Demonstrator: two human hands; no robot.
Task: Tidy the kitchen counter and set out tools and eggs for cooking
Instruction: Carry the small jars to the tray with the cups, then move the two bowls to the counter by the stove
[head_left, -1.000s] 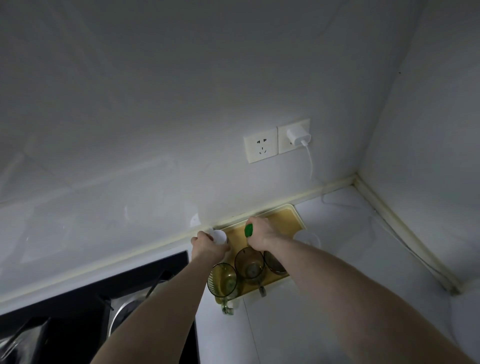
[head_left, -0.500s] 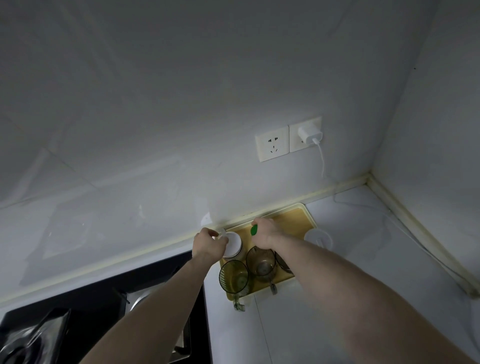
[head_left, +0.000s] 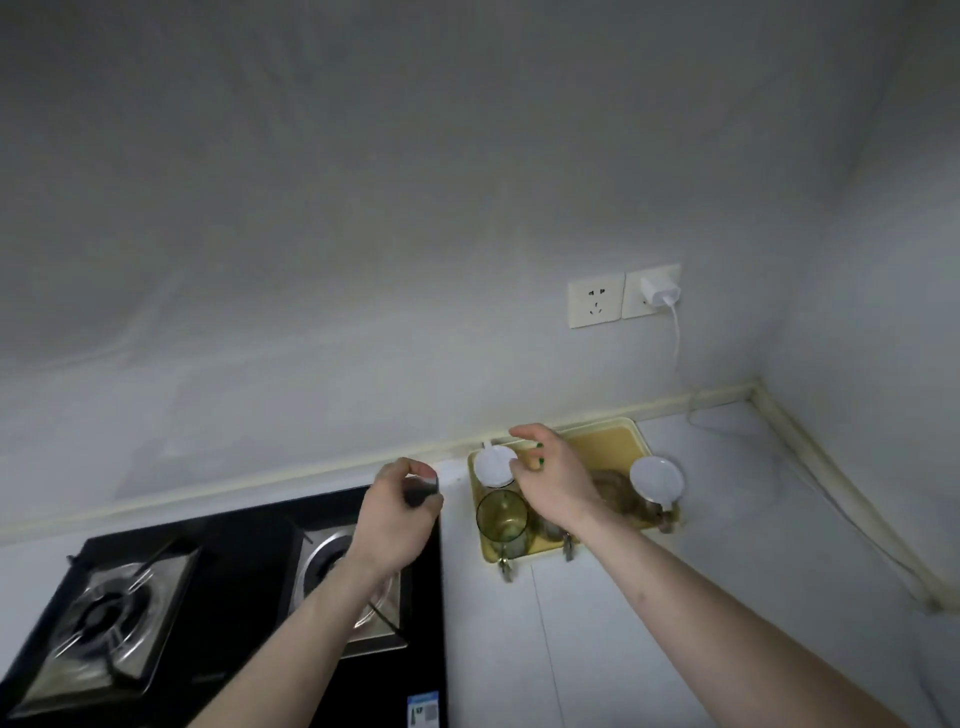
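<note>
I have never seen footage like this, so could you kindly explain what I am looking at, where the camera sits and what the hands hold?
There is no machine here: a person wears one wide-angle camera on the head, looking down at their two bare arms over a kitchen counter. The left hand hangs above the stove, fingers curled round something small and dark that is too blurred to name. The right hand reaches over a yellow tray with loosely spread fingers, holding nothing I can see. On the tray stand a white-lidded jar, a greenish glass cup and more glassware. A charger is plugged into the wall socket.
</note>
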